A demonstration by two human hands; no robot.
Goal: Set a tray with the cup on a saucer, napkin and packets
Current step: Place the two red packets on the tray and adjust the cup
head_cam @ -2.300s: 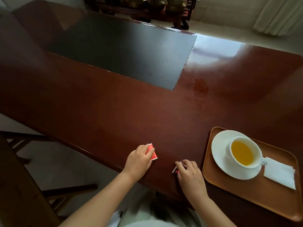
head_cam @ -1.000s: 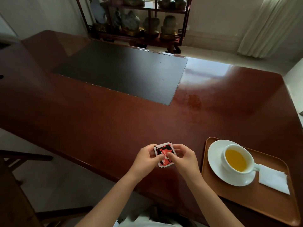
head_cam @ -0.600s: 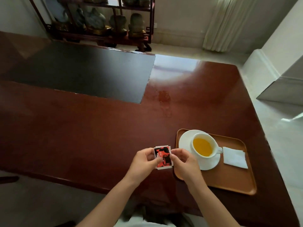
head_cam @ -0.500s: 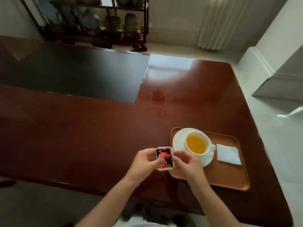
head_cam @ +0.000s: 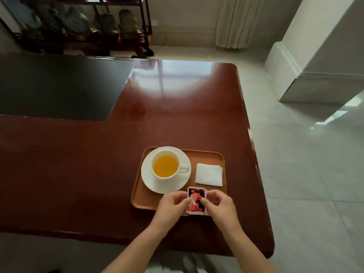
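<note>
while the dark mat [head_cam: 59, 85] sits untouched at the upper left of the frame, the action is all low and centre on the red-brown bench [head_cam: 78, 174]. moving right, the wooden tray [head_cam: 137, 200] carries the white saucer [head_cam: 145, 174], and the cup [head_cam: 165, 168] of yellow drink stands on it, handle pointing right. next, the left hand [head_cam: 169, 207] pinches the left edge of the red-and-black packets [head_cam: 196, 200], held as a small stack over the tray's near edge, just in front of the saucer. how many are in the stack is hard to say. the right hand [head_cam: 220, 205] grips the stack's right edge, so both hands are closed on the packets. further right, the folded napkin [head_cam: 209, 174] lies flat on the tray, just beside the saucer. so cup, saucer and napkin look done, and the packets are the step in hand. the next move calls for lowering them onto the bare strip of tray below the napkin, clear of the saucer rim, then letting go.
</note>
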